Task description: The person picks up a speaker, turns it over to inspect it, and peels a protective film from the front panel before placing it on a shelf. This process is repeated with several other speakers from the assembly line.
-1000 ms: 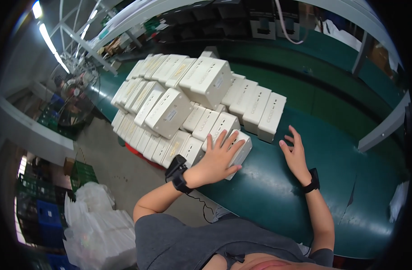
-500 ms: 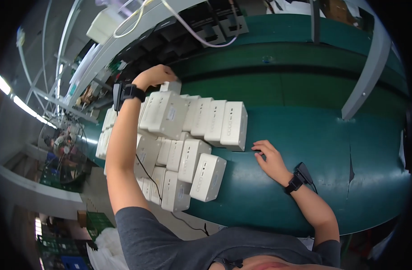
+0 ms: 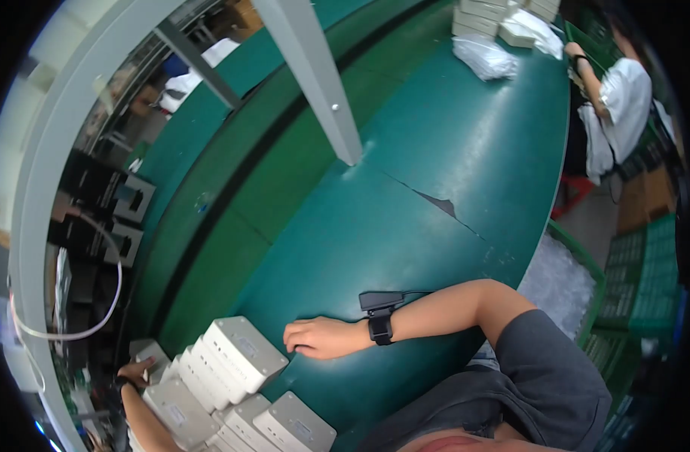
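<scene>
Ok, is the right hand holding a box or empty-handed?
No box held: the right hand is over the green tabletop, beside the white boxes.

Off-white boxes [image 3: 226,369], close rows (dark-dotted sides), on green table [image 3: 405,233].

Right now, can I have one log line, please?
left hand: at white box, grip unclear | right hand: near row of white boxes | co-worker: beside green table

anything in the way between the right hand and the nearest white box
Nothing visible is in the way: the right hand is close beside the nearest white box, which stands at its row's end on the green tabletop. Whether they touch is unclear.
</scene>
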### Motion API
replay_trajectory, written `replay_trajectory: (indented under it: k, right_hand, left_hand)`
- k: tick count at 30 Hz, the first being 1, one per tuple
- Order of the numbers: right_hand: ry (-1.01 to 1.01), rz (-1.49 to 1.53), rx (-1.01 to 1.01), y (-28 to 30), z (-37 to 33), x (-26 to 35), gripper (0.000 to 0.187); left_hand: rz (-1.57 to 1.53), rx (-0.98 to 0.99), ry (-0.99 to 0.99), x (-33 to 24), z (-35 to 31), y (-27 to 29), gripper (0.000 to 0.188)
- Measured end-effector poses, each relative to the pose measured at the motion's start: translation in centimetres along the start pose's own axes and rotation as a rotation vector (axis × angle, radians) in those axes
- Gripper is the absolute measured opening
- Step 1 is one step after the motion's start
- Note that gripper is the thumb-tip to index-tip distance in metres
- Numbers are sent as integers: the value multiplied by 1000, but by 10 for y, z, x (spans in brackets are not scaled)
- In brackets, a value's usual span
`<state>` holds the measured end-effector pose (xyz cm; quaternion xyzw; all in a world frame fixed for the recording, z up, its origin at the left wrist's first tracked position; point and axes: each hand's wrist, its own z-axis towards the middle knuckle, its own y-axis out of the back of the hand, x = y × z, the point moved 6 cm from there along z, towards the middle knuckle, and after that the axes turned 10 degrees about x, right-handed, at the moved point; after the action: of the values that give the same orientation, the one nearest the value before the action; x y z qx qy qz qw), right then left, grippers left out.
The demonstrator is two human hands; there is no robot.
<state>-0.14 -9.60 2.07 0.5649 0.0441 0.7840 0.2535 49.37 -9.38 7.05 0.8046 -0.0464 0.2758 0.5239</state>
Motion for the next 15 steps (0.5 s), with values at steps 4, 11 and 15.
replay_trajectory:
  k: [4, 11, 15]
  right_hand:
    - [-20, 17, 35, -4, -3, 1, 8]
    - [-19, 61, 25, -1, -1, 6, 6]
    - [-22, 72, 4, -7, 2, 2, 6]
  left_hand:
    - [-232, -55, -41, -22, 19, -31, 52]
    - [-623, -103, 20, 0, -17, -80, 46]
    - [-813, -145, 67, 26, -42, -76, 44]
